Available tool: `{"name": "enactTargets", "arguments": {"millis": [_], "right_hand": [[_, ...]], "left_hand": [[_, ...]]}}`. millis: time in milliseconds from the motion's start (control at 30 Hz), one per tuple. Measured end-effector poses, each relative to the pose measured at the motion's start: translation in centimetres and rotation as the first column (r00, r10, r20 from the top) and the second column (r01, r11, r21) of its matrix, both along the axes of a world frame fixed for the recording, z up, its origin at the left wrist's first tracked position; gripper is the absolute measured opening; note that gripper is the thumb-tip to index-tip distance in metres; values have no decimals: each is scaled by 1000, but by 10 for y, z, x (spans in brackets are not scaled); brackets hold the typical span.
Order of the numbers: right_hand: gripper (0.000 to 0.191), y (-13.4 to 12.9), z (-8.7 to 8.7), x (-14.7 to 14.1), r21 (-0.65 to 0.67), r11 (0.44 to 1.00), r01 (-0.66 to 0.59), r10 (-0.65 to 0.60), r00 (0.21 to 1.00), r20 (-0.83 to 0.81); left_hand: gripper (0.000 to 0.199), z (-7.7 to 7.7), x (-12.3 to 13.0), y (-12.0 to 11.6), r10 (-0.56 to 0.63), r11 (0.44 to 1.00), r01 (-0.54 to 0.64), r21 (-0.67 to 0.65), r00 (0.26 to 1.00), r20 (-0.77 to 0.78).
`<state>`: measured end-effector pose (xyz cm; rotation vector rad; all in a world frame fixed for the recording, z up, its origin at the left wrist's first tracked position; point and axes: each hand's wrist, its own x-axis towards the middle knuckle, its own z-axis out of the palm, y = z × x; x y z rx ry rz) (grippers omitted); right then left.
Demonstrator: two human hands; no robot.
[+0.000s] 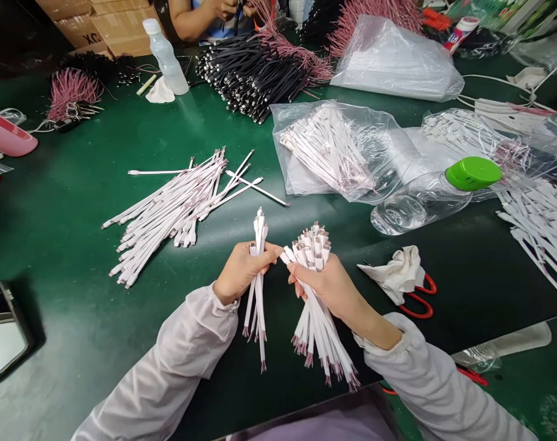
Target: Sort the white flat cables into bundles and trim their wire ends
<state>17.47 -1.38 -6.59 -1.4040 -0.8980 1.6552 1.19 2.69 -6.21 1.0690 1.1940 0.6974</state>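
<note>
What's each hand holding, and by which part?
Left hand: a few white cables, near their plug ends. Right hand: a thicker cable bundle, near its plugs.

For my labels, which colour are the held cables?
White cables with pinkish wire ends; the head view shows them best.

One head-worn view faces forward and down, from near above the left hand [242, 271] and right hand [328, 283], across the green tabletop [76, 190].
</note>
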Motion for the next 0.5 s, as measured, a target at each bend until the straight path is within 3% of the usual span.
{"name": "enactTargets", "arguments": {"millis": [133, 233, 300, 400, 500], "right_hand": [[21, 5, -1, 1, -65, 997, 31, -41, 989, -142], [22, 12, -2, 5, -63, 997, 43, -54, 980, -194], [26, 16, -3, 13, -30, 998, 51, -57, 974, -218], [43, 17, -3, 34, -4, 993, 119, -118, 973, -197], [51, 18, -7, 65, 32, 977, 211, -206, 971, -118]], "left_hand": [[40, 4, 4, 4, 33, 995, -22, 102, 994, -105], [32, 14, 22, 23, 18, 966, 58, 253, 957, -289], [23, 22, 45, 41, 31, 904, 150, 401, 910, -412], [22, 31, 94, 68, 78, 744, 287, 603, 860, -505], [39, 35, 141, 88, 59, 654, 440, 616, 782, -621]]}}
